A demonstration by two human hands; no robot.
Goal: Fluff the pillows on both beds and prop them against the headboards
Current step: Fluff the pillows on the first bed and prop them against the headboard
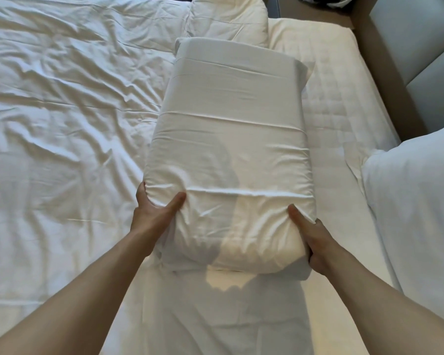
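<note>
White bedding fills nearly the whole view: a rumpled duvet point(62, 111) spreads to the left of the pillow point(231, 155), and a bare quilted mattress point(338, 103) shows to its right. That pillow, a long white block in a smooth case, lies in the middle of the bed with its long axis running from the person straight away toward the far edge of the bed. Its near short end bulges where both hands squeeze it.

Left hand point(154, 213) grips the near left corner, thumb pressed on top of the pillow and fingers wrapped round its side, mostly out of sight. Right hand point(310, 242) grips the near right corner the same way, thumb on top and fingers curled under the end.

Beyond the pillow's far end sits a folded part of the duvet point(228, 19), cut off by the top edge. Right of the pillow, past the mattress, a padded grey headboard point(420, 52) runs along the bed, and a second pillow point(415, 213) is cut off by the right edge. A dark thing at the top edge is too cropped to identify.
</note>
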